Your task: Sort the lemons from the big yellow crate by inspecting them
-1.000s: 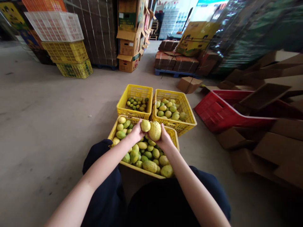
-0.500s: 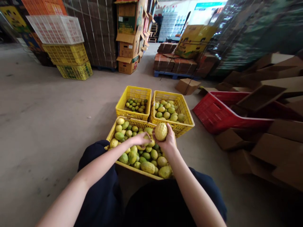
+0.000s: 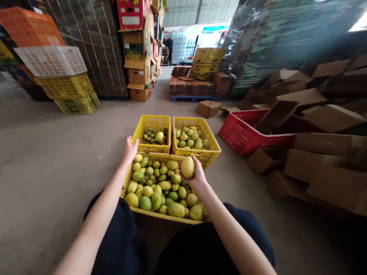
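Observation:
My right hand [image 3: 197, 176] is wrapped around a large, pale yellow lemon [image 3: 187, 167] with bumpy skin, held above the right side of the near crate. At the front left corner of the far left crate [image 3: 150, 148], my left hand [image 3: 131, 149] has its fingers outside and its thumb at the rim, seemingly gripping it. The near yellow crate [image 3: 164, 218] is full of green and yellow lemons [image 3: 164, 185] of mixed sizes. Smaller green fruit and one bigger yellow lemon [image 3: 159, 136] lie in the far left crate. Yellow-green lemons [image 3: 190, 138] partly fill the far right crate [image 3: 210, 153].
To the right, a red crate [image 3: 241, 137] stands among heaped cardboard boxes [image 3: 329, 162]. Stacked plastic crates [image 3: 69, 86] are at the left. Cartons [image 3: 140, 76] and a loaded blue pallet [image 3: 190, 98] stand farther back. My knees flank the near crate.
My left hand has moved from over the near crate to the far left crate's corner. A bigger yellow lemon now shows in that crate. My right hand keeps its lemon; the view has shifted.

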`<state>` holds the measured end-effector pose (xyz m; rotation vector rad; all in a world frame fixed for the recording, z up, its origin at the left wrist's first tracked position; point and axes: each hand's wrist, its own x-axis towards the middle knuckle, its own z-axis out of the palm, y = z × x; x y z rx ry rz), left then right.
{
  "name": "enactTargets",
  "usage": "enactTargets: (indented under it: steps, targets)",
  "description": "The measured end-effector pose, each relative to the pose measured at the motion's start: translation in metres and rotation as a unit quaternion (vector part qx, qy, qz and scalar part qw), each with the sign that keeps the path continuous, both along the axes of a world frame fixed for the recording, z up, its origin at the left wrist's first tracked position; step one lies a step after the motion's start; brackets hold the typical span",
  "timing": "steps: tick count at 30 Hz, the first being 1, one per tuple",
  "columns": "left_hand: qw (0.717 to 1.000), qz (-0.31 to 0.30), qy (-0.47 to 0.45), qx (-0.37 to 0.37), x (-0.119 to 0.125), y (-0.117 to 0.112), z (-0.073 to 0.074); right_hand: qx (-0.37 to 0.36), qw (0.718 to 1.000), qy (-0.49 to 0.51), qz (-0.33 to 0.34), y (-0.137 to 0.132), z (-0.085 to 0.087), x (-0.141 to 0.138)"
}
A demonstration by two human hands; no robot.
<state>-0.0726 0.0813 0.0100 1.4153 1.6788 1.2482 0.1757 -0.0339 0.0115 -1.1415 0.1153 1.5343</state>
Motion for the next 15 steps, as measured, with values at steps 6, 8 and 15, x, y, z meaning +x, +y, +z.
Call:
enactTargets:
  steps: [6,8,15]
  targets:
    - [0.999,-0.04,0.012,-0.035,-0.019,-0.021,0.001,-0.033,0.998,-0.039,0.032,-0.003,-0.01,-0.007]
    - [0.991,-0.097,0.091,-0.021,-0.012,-0.035,-0.002,-0.044,0.996,-0.049,0.06,-0.007,-0.014,-0.014]
    - [0.917,-0.214,0.331,-0.052,-0.001,-0.058,-0.001,-0.092,0.966,-0.067,0.233,-0.043,-0.062,-0.046]
